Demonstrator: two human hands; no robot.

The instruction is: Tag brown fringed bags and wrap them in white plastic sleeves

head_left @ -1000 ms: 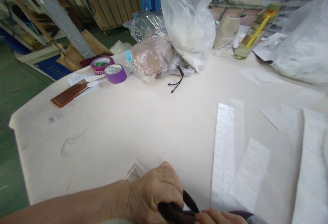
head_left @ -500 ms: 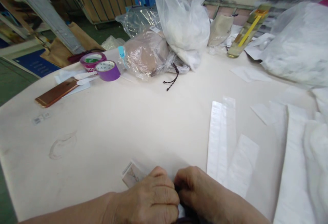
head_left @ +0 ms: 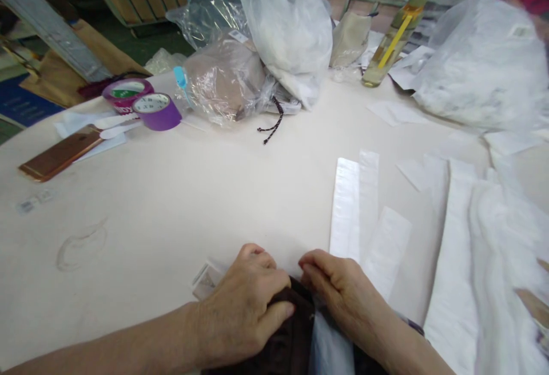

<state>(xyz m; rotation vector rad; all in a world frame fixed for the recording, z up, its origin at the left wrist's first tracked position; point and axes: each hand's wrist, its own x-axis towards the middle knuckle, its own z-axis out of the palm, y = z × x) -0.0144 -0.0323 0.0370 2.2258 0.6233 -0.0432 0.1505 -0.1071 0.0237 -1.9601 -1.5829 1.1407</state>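
Observation:
My left hand (head_left: 242,312) is closed on a dark brown piece of cloth (head_left: 287,343) at the near edge of the white table (head_left: 193,192). My right hand (head_left: 338,295) pinches the same cloth from the right, its fingertips almost touching the left hand's. A clear plastic sheet or bag (head_left: 328,349) lies over the cloth between my wrists. A small card or label (head_left: 206,278) peeks out just left of my left fingers.
White paper strips (head_left: 358,203) and white fabric (head_left: 493,249) lie to the right. At the back stand plastic bags (head_left: 283,26), a wrapped beige bundle (head_left: 218,80), a braided cord (head_left: 272,123), two purple tape rolls (head_left: 156,112), a phone (head_left: 60,155) and a bottle (head_left: 388,43).
The view has shifted down and right. Both hands have moved up onto the table, and the dark cloth with the clear plastic over it now shows between them.

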